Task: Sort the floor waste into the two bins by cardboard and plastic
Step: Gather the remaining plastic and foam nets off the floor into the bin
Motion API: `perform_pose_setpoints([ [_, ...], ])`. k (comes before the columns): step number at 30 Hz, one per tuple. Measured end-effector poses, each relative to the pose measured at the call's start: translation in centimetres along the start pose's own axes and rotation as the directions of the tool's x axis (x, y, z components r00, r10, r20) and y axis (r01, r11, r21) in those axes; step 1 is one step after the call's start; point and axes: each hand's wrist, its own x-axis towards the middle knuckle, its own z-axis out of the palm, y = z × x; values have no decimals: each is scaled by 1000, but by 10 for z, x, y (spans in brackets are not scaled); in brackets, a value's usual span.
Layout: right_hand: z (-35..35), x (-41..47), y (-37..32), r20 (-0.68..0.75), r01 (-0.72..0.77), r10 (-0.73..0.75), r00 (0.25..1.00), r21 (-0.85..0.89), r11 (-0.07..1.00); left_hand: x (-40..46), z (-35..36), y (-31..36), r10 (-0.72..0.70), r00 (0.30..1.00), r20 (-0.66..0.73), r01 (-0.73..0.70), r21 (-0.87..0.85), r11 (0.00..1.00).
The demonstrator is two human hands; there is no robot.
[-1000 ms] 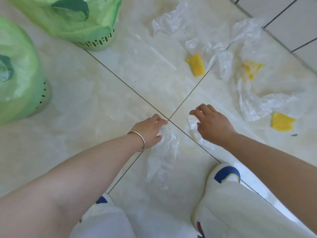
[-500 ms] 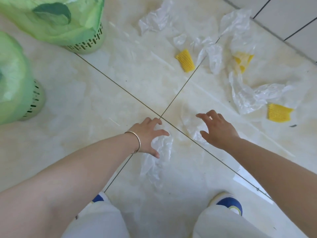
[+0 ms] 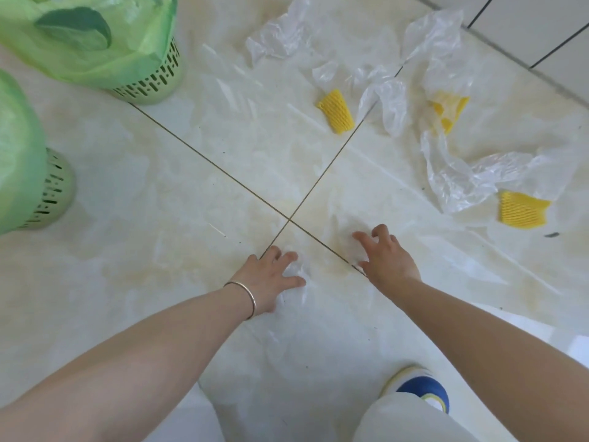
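My left hand (image 3: 271,277), with a thin bangle on the wrist, is down on the floor, its thumb and fingers pinching a crumpled piece of clear plastic (image 3: 298,271). To its right, my right hand (image 3: 385,256) has bent fingertips touching a second, faint clear film (image 3: 345,248) that lies flat on the tile. Two green bins with green liners stand at the upper left (image 3: 149,84) and at the left edge (image 3: 52,193). I cannot tell what either bin holds.
Three yellow foam nets lie at the upper right (image 3: 336,111), (image 3: 449,111), (image 3: 522,208) among several crumpled clear bags (image 3: 462,180), (image 3: 280,36), (image 3: 387,103). A tiled wall (image 3: 526,27) bounds the far right. My shoe (image 3: 420,390) is at bottom right.
Both hands stayed low over the tile joint. My left thumb came round the plastic piece. My right fingers lowered onto the film, and my right foot drew back.
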Motion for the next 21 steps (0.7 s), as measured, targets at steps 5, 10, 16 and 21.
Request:
perform_pose_setpoints([
  [5, -2, 4, -2, 90, 62, -64, 994, 27, 998, 8, -7, 2, -6, 999, 43, 8, -56, 998],
  [10, -22, 12, 15, -58, 24, -10, 998, 242, 970, 24, -54, 2, -166, 986, -23, 153, -283, 947],
  [16, -54, 13, 51, -198, 33, 54, 979, 409, 912, 54, -125, 21, -328, 922, -204, 191, -496, 847],
  [21, -80, 12, 90, -276, -22, 239, 931, 611, 791, 83, -180, 52, -368, 894, -255, 118, -659, 743],
])
